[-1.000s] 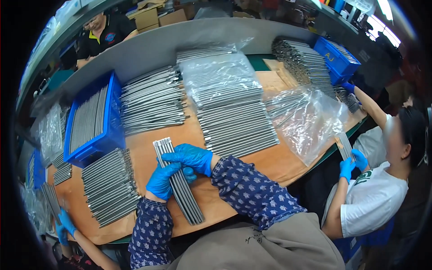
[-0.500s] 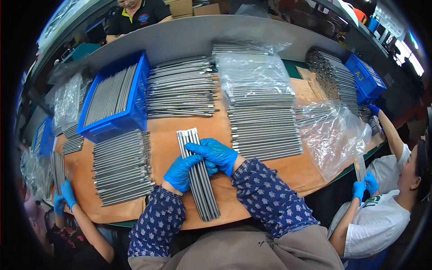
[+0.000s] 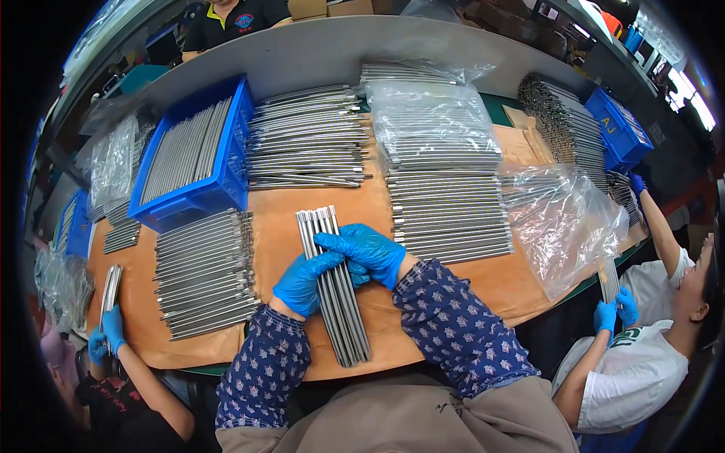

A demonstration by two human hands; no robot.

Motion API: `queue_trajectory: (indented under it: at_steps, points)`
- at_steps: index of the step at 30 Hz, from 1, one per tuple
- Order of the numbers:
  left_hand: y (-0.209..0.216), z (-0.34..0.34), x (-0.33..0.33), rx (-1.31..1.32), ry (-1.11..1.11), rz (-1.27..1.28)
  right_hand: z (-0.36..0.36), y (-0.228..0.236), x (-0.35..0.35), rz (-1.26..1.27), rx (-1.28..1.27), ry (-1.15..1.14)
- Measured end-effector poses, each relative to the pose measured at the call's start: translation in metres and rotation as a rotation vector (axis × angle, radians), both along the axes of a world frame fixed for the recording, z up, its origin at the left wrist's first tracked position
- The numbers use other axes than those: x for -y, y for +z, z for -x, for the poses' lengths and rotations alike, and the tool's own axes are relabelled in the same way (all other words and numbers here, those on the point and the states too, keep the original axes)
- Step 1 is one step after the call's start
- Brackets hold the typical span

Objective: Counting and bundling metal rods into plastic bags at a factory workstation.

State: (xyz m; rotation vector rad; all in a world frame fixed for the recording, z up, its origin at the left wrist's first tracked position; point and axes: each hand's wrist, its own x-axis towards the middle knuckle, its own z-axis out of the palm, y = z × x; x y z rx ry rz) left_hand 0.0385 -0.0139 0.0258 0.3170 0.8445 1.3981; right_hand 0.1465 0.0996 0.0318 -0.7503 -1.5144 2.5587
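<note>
A bundle of slim metal rods (image 3: 343, 321) stands tilted in front of me, its upper ends fanned slightly apart. My left hand (image 3: 308, 283), in a blue glove, is closed around the bundle from the left. From the right, my right hand (image 3: 368, 253), also gloved in blue, grips the same rods with its thumb laid across them near the top. Some of its fingers are hidden behind the bundle. To the left lies a stack of rods (image 3: 205, 275) in rows, and to the right a larger stack (image 3: 451, 215).
A blue bin (image 3: 236, 177) of rods stands at the back left, beside another rod pile (image 3: 306, 136). Clear plastic bags (image 3: 559, 226) lie to the right. Co-workers sit at both sides, their gloved hands (image 3: 113, 328) holding rods. A grey partition (image 3: 317, 53) borders the table (image 3: 279, 226).
The rods in my hands have spread a little at their upper ends. At the left, the co-worker's rods have shifted and tilted. My view has moved slightly.
</note>
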Motion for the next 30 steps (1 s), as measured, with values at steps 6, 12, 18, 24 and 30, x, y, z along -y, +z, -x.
queue_trajectory:
  at_steps: [6, 12, 18, 24, 30]
  points:
    - [0.003, 0.004, -0.001, 0.017, -0.094, -0.051, 0.001, 0.005, -0.001, 0.012, 0.018, 0.017]
    - [0.007, 0.004, -0.001, 0.046, -0.090, -0.047, -0.002, 0.016, 0.000, 0.026, -0.076, -0.040]
    - [0.007, 0.008, 0.004, -0.061, -0.020, -0.004, -0.004, 0.021, 0.002, 0.009, -0.080, -0.049]
    - [0.011, 0.006, 0.005, -0.086, -0.046, 0.005, -0.004, 0.013, 0.003, -0.048, -0.057, -0.083]
    - [0.016, 0.006, 0.006, -0.160, -0.055, -0.031, -0.005, 0.014, 0.003, -0.045, -0.046, -0.079]
